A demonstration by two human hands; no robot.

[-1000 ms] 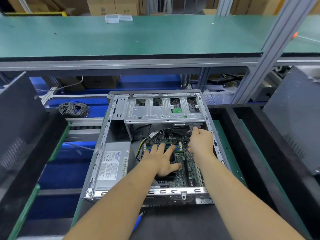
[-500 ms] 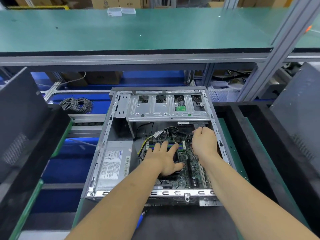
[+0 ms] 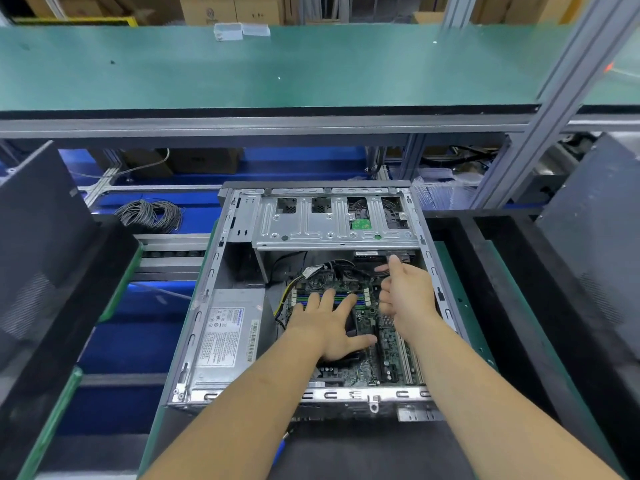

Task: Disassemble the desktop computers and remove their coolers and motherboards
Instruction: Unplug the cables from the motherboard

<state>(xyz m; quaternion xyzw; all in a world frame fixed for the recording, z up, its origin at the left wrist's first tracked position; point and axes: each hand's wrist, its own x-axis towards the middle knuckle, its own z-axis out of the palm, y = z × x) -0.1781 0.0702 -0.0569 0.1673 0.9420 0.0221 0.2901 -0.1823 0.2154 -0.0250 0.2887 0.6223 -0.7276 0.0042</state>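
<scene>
An opened case point(image 3: 221, 306) is lying flat on the dark table point(image 3: 363, 452), its side panel off and the inside facing up. The motherboard point(image 3: 377, 344) is sitting in the right half of the case, with the silver power supply point(image 3: 227, 337) beside it on the left and a metal drive cage point(image 3: 332, 223) spanning the far end. The left hand point(image 3: 329, 327) is being rested flat, fingers straight and spread, on a dark part of the motherboard; what lies under the palm is hidden. The right hand point(image 3: 405, 292) is being held up near the cage's right end, its fingertips pinching a dark connector point(image 3: 398, 255) there. A bundle of black cables point(image 3: 332, 266) is lying just behind the left hand. The table is being flanked by black bins point(image 3: 519, 306). A long green shelf point(image 3: 277, 64) on an aluminium frame is running overhead, with two clear boxes point(image 3: 240, 30) on it. Coiled grey cable point(image 3: 149, 214) is lying on blue matting at the left, and cardboard boxes point(image 3: 228, 8) are stacked at the back.
</scene>
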